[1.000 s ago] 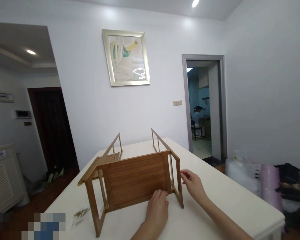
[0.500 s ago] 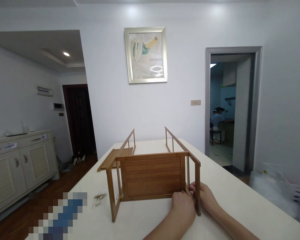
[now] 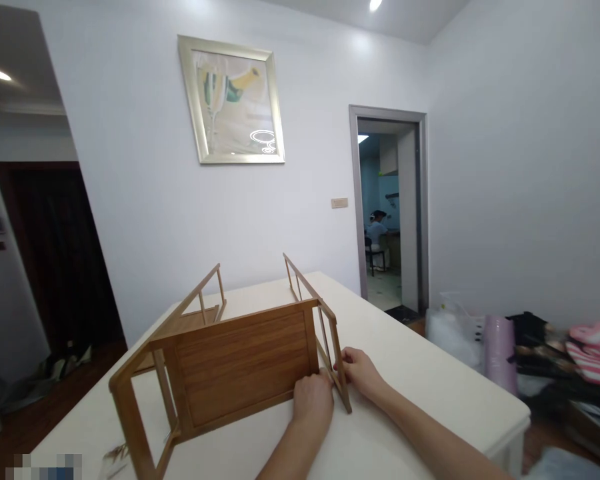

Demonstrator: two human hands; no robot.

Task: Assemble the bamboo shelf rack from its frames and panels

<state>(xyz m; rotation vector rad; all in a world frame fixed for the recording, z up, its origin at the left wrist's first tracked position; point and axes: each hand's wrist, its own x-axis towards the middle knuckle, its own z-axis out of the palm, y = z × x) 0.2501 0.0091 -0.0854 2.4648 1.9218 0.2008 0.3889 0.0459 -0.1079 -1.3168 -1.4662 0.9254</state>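
A brown wooden rack lies on its side on the table. Its shelf panel (image 3: 245, 367) stands on edge between a left side frame (image 3: 123, 393) and a right side frame (image 3: 336, 333), both stretching away from me. My left hand (image 3: 313, 400) is closed on the panel's lower right corner, its fingertips hidden behind the wood. From the outer side, my right hand (image 3: 361, 375) reaches to the lower part of the right frame with its fingers pinched. Whatever those fingers hold is too small or hidden to make out.
Behind the left frame a second wooden panel (image 3: 207, 316) rests on the white table (image 3: 420, 393). A small bag of screws (image 3: 116, 457) lies near the left frame. Wrapped items and a purple roll (image 3: 500, 350) are right of the table. Through the doorway sits a person (image 3: 377, 230).
My view has swung to the right and tilted, so the rack shows further left and turned. Both hands stay at the same corner joint.
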